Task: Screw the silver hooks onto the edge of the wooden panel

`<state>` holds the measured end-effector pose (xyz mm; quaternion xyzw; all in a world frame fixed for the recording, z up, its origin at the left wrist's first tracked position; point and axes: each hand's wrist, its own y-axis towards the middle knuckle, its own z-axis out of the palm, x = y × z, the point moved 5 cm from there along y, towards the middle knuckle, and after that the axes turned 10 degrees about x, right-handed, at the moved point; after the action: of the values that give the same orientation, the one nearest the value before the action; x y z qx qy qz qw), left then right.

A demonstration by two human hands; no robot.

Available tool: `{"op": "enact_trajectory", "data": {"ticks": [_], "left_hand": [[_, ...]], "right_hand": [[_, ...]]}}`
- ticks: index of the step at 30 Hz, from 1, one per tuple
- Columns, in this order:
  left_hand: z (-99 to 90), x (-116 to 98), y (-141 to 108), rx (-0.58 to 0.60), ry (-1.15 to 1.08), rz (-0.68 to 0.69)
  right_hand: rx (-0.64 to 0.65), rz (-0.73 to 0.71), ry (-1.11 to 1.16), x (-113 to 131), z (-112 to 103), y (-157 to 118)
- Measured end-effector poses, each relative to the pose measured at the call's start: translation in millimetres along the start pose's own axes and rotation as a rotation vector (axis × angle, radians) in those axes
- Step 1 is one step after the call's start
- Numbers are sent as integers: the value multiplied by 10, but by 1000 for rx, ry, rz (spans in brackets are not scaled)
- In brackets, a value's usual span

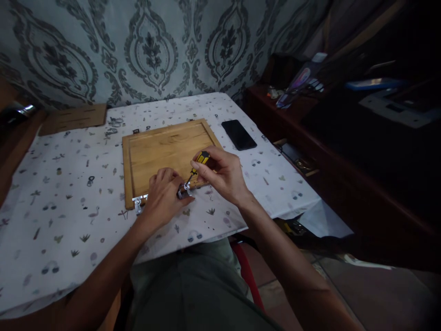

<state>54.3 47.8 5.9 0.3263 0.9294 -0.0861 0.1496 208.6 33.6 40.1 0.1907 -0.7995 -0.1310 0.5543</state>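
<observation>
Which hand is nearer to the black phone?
The right. The right hand, holding the screwdriver, is left of the black phone and closer to the person; the left hand is farther left, at the near edge of the wooden panel.

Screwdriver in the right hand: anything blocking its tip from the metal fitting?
Nothing visible: the screwdriver reaches down to the metal fitting; the left hand is at the fitting's left, not across the path.

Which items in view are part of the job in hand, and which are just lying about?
In the job:
- yellow-and-black screwdriver, in the right hand
- metal fitting at its tip, steadied by the left hand
- framed wooden panel
- second metal fitting, on the panel's near-left corner

Lying about, apparently:
- phone
- cardboard
- bottle
</observation>
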Motion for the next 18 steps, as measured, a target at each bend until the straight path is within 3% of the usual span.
{"op": "enact_trajectory", "data": {"ticks": [18], "left_hand": [[8,4,5,-7,-17,-5]], "right_hand": [[14,31,9,-11,43,31]]}}
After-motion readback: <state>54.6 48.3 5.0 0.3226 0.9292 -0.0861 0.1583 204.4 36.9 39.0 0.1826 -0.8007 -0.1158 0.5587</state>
